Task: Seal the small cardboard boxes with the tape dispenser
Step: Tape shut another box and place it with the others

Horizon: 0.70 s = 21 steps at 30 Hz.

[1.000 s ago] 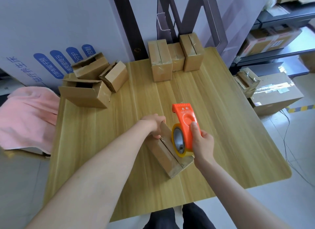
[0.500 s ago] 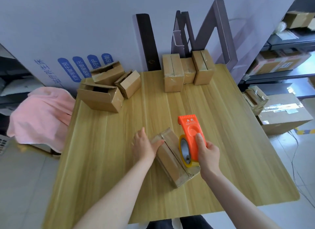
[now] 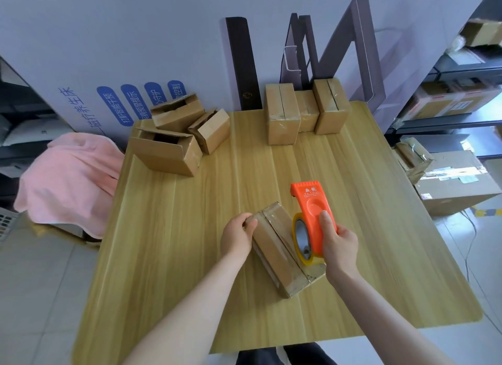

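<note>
**Box held at the near centre of the table, dispenser set against it**

The small cardboard box (image 3: 274, 253) lies flat at the near centre of the wooden table (image 3: 176, 256), turned at an angle, its flaps closed along a centre seam.

Left hand (image 3: 237, 235): the forearm reaches in from the lower left. The fingers are curled together over the box's far left corner and grip it, with the thumb on the near side.

Right hand (image 3: 338, 245): the forearm comes in from the lower right. The fingers are wrapped round the orange tape dispenser (image 3: 312, 212), and the thumb lies along its flat side face. The dispenser stands on edge. Its yellowish tape roll is at the near end, against the right side of the box top, and its cutter end points away from the person.

Three closed boxes (image 3: 282, 114) stand together at the table's far edge. Three open boxes (image 3: 168, 152) lie grouped at the far left corner. A pink cloth (image 3: 68, 180) is draped beside the table on the left.
</note>
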{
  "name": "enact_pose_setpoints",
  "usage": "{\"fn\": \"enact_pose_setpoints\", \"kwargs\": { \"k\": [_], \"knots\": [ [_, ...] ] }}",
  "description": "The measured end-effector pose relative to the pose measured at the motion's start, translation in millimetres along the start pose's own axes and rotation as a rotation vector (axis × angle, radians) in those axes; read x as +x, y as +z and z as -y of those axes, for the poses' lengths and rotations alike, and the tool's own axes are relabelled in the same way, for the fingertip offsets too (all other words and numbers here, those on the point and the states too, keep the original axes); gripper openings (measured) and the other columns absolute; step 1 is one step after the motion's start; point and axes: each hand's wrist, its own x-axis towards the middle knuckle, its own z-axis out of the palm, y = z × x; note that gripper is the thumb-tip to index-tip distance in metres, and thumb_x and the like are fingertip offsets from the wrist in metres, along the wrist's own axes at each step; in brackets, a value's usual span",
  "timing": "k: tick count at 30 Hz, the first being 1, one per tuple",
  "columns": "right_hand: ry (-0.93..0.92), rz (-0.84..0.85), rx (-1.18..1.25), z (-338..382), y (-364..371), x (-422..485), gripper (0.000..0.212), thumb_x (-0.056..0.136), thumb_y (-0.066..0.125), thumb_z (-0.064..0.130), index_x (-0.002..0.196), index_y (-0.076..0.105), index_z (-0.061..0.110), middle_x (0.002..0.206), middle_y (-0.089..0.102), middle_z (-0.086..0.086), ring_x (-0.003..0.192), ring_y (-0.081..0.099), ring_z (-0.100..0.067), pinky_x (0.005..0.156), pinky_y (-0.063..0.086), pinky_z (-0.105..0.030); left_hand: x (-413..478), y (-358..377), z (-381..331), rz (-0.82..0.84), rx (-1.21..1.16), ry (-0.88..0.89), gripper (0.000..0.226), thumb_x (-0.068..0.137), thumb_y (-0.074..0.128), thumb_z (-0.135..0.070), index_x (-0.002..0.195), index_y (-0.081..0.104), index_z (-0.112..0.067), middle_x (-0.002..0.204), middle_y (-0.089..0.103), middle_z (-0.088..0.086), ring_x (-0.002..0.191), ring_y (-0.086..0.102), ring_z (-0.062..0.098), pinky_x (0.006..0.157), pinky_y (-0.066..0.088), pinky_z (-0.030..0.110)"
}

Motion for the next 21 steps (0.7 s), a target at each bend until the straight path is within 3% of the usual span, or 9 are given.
{"fn": "enact_pose_setpoints", "kwargs": {
  "k": [2, 5, 7, 11, 14, 17, 19, 21],
  "knots": [
    [-0.026, 0.003, 0.032, -1, 2, -3, 0.051, 0.092, 0.061, 0.042, 0.056, 0.047, 0.009, 0.039, 0.045, 0.007, 0.031, 0.038, -0.006, 0.033, 0.03, -0.014, 2, 1, 1, 0.018, -0.014, -0.016, 0.031, 0.097, 0.049, -0.034, 0.121, 0.063, -0.02, 0.117, 0.066, -0.002, 0.105, 0.06, 0.017, 0.087, 0.047, 0.029],
    [-0.061, 0.033, 0.062, 3, 10, -10, 0.05, 0.093, 0.061, 0.038, 0.052, 0.047, 0.012, 0.034, 0.045, 0.007, 0.028, 0.04, -0.005, 0.031, 0.029, -0.012, 9, 4, -3, -0.005, -0.03, -0.016, 0.033, 0.097, 0.049, -0.032, 0.125, 0.061, -0.02, 0.122, 0.065, 0.0, 0.111, 0.058, 0.017, 0.087, 0.043, 0.025],
    [-0.057, 0.077, 0.069, 10, 17, -10, 0.049, 0.094, 0.061, 0.034, 0.052, 0.047, 0.012, 0.034, 0.046, 0.007, 0.026, 0.041, -0.005, 0.03, 0.028, -0.01, 20, 2, -13, -0.043, -0.098, -0.069, 0.037, 0.098, 0.05, -0.029, 0.132, 0.056, -0.017, 0.13, 0.06, 0.002, 0.119, 0.055, 0.018, 0.094, 0.039, 0.024],
    [0.0, 0.045, 0.137, 24, 22, -5, 0.046, 0.093, 0.06, 0.038, 0.059, 0.049, 0.01, 0.043, 0.045, 0.008, 0.038, 0.04, -0.006, 0.037, 0.032, -0.013, 24, -6, -26, -0.162, -0.284, -0.285, 0.059, 0.098, 0.049, -0.035, 0.149, 0.029, -0.012, 0.148, 0.042, 0.007, 0.135, 0.041, 0.024, 0.111, 0.032, 0.039],
    [0.012, -0.047, 0.254, 26, 10, -5, 0.043, 0.094, 0.058, 0.042, 0.064, 0.056, 0.012, 0.05, 0.05, 0.006, 0.041, 0.044, -0.003, 0.043, 0.038, -0.015, -15, 5, -19, -0.155, -0.333, -0.28, 0.071, 0.093, 0.054, -0.044, 0.15, 0.025, -0.012, 0.151, 0.036, 0.004, 0.138, 0.035, 0.023, 0.112, 0.031, 0.04],
    [0.012, -0.092, 0.26, 23, 0, -10, 0.043, 0.093, 0.059, 0.043, 0.065, 0.059, 0.011, 0.051, 0.053, 0.004, 0.042, 0.046, -0.003, 0.044, 0.04, -0.016, -63, 32, -5, -0.032, -0.473, -0.336, 0.059, 0.087, 0.066, -0.036, 0.138, 0.042, -0.018, 0.131, 0.049, -0.012, 0.117, 0.053, 0.011, 0.098, 0.042, 0.029],
    [0.02, -0.104, 0.257, 21, -1, -13, 0.043, 0.092, 0.06, 0.042, 0.064, 0.06, 0.01, 0.048, 0.053, 0.006, 0.04, 0.047, -0.003, 0.041, 0.04, -0.014, -69, 43, -3, 0.013, -0.539, -0.329, 0.036, 0.09, 0.063, -0.029, 0.121, 0.051, -0.015, 0.116, 0.063, -0.003, 0.099, 0.062, 0.014, 0.083, 0.049, 0.029],
    [0.021, -0.112, 0.254, 19, 0, -14, 0.043, 0.093, 0.06, 0.041, 0.065, 0.059, 0.009, 0.05, 0.053, 0.002, 0.045, 0.047, -0.008, 0.045, 0.04, -0.019, -52, 43, -12, -0.008, -0.539, -0.31, 0.033, 0.094, 0.056, -0.024, 0.122, 0.05, -0.008, 0.111, 0.064, 0.007, 0.097, 0.063, 0.023, 0.082, 0.051, 0.034]
  ]
}}
